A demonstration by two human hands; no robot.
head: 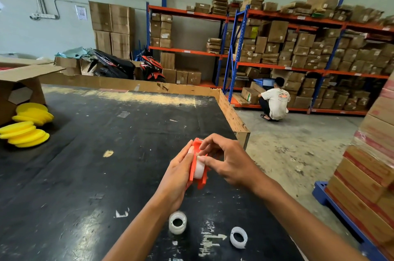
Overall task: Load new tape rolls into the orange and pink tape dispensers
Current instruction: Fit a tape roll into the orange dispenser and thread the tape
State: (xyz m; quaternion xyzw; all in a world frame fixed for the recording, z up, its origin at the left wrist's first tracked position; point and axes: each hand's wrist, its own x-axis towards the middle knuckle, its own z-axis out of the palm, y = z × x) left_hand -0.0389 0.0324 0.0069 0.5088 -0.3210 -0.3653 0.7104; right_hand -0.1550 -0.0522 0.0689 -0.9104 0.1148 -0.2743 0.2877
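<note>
My left hand (178, 175) grips the orange tape dispenser (198, 175) from its left side, holding it above the black table (85, 175). A white tape roll (200, 168) sits inside the dispenser. My right hand (226, 160) rests on the dispenser's top right, with its fingertips pinched at the roll near the front. A clear tape roll (177, 222) stands on the table below my left wrist. A thin white ring (238, 237), like an empty core, lies to its right. No pink dispenser is in view.
Yellow round pads (27, 126) are stacked at the table's left beside an open cardboard box (19, 86). A cardboard rim (232, 116) lines the table's far and right edges. A person (274, 101) crouches by the box-filled shelves (298, 64). Stacked cartons on a blue pallet (366, 175) stand to the right.
</note>
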